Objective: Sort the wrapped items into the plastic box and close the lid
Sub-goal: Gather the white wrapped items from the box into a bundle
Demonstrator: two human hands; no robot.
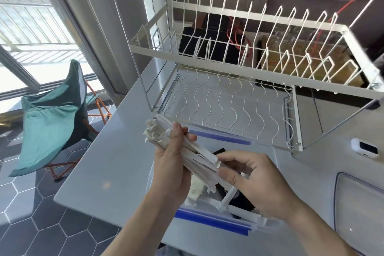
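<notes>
The left hand (172, 164) holds a bundle of long white wrapped items (182, 147). Its fingers are curled round the middle of the bundle. The bundle is long and thin. It slants from far left, up high, down to near right. The right hand (255, 183) is at the low end and pinches it with thumb and fingers. The plastic box (209, 217) sits open on the worktop (116, 162), right under both hands. More wrapped pieces lie inside it. So the bundle only needs to go straight down, I think. The right hand is nearer the box.
</notes>
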